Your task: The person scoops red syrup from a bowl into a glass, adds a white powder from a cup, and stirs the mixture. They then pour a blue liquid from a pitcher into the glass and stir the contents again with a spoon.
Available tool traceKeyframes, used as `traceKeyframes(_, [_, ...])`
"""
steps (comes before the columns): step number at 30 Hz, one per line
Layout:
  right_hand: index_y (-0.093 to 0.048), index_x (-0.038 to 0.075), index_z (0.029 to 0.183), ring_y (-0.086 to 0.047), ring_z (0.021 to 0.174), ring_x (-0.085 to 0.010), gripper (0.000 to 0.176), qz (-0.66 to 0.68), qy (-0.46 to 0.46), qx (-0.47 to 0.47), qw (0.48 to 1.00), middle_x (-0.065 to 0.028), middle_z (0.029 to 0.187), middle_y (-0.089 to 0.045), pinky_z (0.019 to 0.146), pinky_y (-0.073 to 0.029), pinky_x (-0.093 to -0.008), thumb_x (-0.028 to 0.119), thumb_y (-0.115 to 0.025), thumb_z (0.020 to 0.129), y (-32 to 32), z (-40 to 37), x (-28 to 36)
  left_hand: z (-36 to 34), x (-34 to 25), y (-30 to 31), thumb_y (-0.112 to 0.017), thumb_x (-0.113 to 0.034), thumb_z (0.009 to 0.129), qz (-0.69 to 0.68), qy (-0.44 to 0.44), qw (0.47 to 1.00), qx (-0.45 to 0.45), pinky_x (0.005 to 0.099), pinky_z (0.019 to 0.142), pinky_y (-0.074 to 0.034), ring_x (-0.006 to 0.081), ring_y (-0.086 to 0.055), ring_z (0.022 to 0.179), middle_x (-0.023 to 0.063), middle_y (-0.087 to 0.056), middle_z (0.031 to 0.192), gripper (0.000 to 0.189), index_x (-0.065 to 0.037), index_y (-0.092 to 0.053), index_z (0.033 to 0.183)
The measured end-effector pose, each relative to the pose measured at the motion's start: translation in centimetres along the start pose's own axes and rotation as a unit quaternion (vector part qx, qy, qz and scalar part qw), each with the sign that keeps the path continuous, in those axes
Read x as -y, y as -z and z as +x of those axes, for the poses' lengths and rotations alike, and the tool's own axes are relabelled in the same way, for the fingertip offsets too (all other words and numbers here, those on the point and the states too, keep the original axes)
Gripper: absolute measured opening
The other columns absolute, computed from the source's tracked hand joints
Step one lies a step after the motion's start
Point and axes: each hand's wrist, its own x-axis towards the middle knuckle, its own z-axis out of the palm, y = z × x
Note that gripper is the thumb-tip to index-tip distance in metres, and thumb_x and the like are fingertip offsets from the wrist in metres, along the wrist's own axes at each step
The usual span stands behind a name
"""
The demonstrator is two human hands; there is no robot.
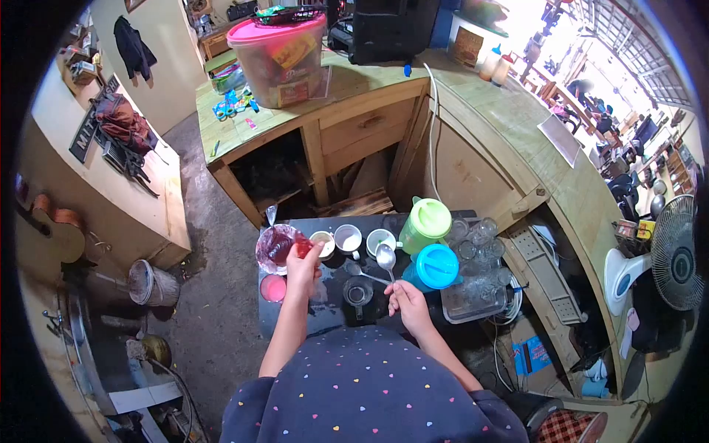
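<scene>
My left hand [299, 273] is closed around a glossy, see-through red thing [303, 245], whose kind I cannot tell. Just beside it is a plastic-lined bowl [264, 260] with dark red contents. A glass of pink stuff [272, 288] stands below that bowl. In my right hand [408, 304], pinched fingers hold a metal spoon [385, 256], its bowl over the edge of a white cup. A second spoon [354, 269] lies lower, its handle reaching toward the same fingers. Between my hands stands a clear glass mug [358, 293]. Other white cups [348, 239] line the far side.
A green-lidded pitcher [429, 219] and a blue-lidded pitcher [436, 267] stand right of the cups on the dark table [325, 314]. Several upturned glasses fill a clear tray [473, 306]. A wooden counter [502, 125] curves around behind, bearing a large pink-lidded tub [284, 66].
</scene>
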Motion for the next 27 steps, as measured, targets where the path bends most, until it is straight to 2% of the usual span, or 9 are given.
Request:
traceKeyframes(2, [-0.056, 0.001, 0.09, -0.047, 0.053, -0.0064, 0.027, -0.027, 0.016, 0.007, 0.999, 0.0019, 0.061, -0.045, 0.05, -0.04, -0.0212, 0.022, -0.043, 0.1, -0.3, 0.3, 0.9, -2.0, -1.5, -1.3, -0.066, -0.012, 0.084, -0.015, -0.004, 0.998, 0.061, 0.0209, 0.037, -0.029, 0.0043, -0.039, 0.049, -0.004, -0.046, 0.067, 0.017, -0.01, -0.051, 0.093])
traceKeyframes(3, [-0.057, 0.001, 0.09, -0.047, 0.053, -0.0062, 0.027, -0.041, 0.02, 0.007, 0.999, 0.0019, 0.061, -0.044, 0.05, -0.04, -0.0211, 0.022, -0.043, 0.1, -0.4, 0.5, 1.2, -2.3, -1.5, -1.3, -0.067, -0.014, 0.085, -0.021, -0.017, 0.995, 0.093, 0.0194, 0.04, -0.033, 0.0055, -0.046, 0.053, -0.0014, -0.052, 0.072, 0.02, -0.007, -0.053, 0.097])
traceKeyframes(8, [-0.056, 0.0, 0.09, -0.046, 0.053, -0.0063, 0.027, -0.022, 0.045, 0.024, 0.998, 0.0019, 0.061, -0.044, 0.05, -0.04, -0.0214, 0.022, -0.044, 0.1, -1.3, 1.0, 3.2, -5.4, -4.9, -2.9, -0.064, -0.016, 0.089, -0.013, -0.064, 0.982, 0.177, 0.018, 0.043, -0.035, 0.0041, -0.049, 0.056, -0.0017, -0.055, 0.074, 0.016, -0.007, -0.054, 0.098])
traceKeyframes(11, [-0.056, 0.0, 0.09, -0.046, 0.053, -0.0062, 0.026, -0.015, 0.055, 0.03, 0.998, 0.002, 0.061, -0.043, 0.05, -0.039, -0.0214, 0.021, -0.044, 0.1, -1.7, 0.9, 3.8, -6.2, -5.2, -2.6, -0.064, -0.017, 0.089, 0.071, -0.081, 0.977, 0.184, 0.0176, 0.046, -0.034, 0.0031, -0.047, 0.058, -0.0026, -0.055, 0.073, 0.016, -0.007, -0.054, 0.097])
traceKeyframes(15, [-0.056, 0.0, 0.09, -0.045, 0.053, -0.0061, 0.026, -0.025, 0.054, 0.037, 0.998, 0.0021, 0.061, -0.043, 0.051, -0.039, -0.0212, 0.021, -0.044, 0.1, -2.6, 0.6, 4.5, -6.5, -5.1, -2.2, -0.058, -0.029, 0.093, 0.117, -0.143, 0.963, 0.195, 0.0217, 0.053, -0.037, 0.0051, -0.047, 0.061, -0.0022, -0.054, 0.072, 0.025, -0.003, -0.059, 0.096])
traceKeyframes(18, [-0.056, 0.0, 0.09, -0.045, 0.053, -0.0061, 0.026, -0.017, 0.05, 0.044, 0.998, 0.002, 0.061, -0.042, 0.051, -0.039, -0.0211, 0.021, -0.044, 0.1, -3.0, 0.3, 4.8, -6.3, -5.5, -2.2, -0.053, -0.031, 0.095, 0.211, -0.236, 0.929, 0.191, 0.0263, 0.056, -0.04, 0.0101, -0.05, 0.062, 0.0016, -0.056, 0.07, 0.033, 0.0, -0.061, 0.094])
traceKeyframes(21, [-0.056, 0.0, 0.09, -0.044, 0.053, -0.006, 0.026, -0.012, 0.042, 0.052, 0.998, 0.0022, 0.061, -0.042, 0.052, -0.039, -0.021, 0.021, -0.044, 0.1, -3.3, 0.1, 5.0, -6.7, -6.6, -2.7, -0.05, -0.03, 0.096, 0.254, -0.264, 0.914, 0.174, 0.0294, 0.059, -0.042, 0.0147, -0.052, 0.063, 0.0062, -0.057, 0.069, 0.035, 0.002, -0.062, 0.093])
traceKeyframes(22, [-0.056, 0.0, 0.09, -0.043, 0.053, -0.006, 0.026, -0.007, 0.041, 0.052, 0.998, 0.0023, 0.061, -0.041, 0.052, -0.039, -0.021, 0.021, -0.044, 0.1, -3.3, 0.1, 5.0, -6.5, -6.8, -2.7, -0.05, -0.028, 0.095, 0.271, -0.287, 0.903, 0.17, 0.0307, 0.057, -0.042, 0.019, -0.052, 0.059, 0.0098, -0.056, 0.065, 0.033, 0.001, -0.065, 0.091])
traceKeyframes(27, [-0.056, 0.0, 0.09, -0.042, 0.052, -0.0059, 0.026, 0.001, 0.035, 0.059, 0.998, 0.0029, 0.06, -0.04, 0.052, -0.039, -0.0211, 0.021, -0.043, 0.1, -3.6, 0.0, 5.3, -6.9, -8.0, -3.4, -0.052, -0.03, 0.093, 0.349, -0.299, 0.872, 0.169, 0.0329, 0.053, -0.041, 0.0239, -0.05, 0.053, 0.0126, -0.054, 0.058, 0.035, -0.001, -0.065, 0.079])
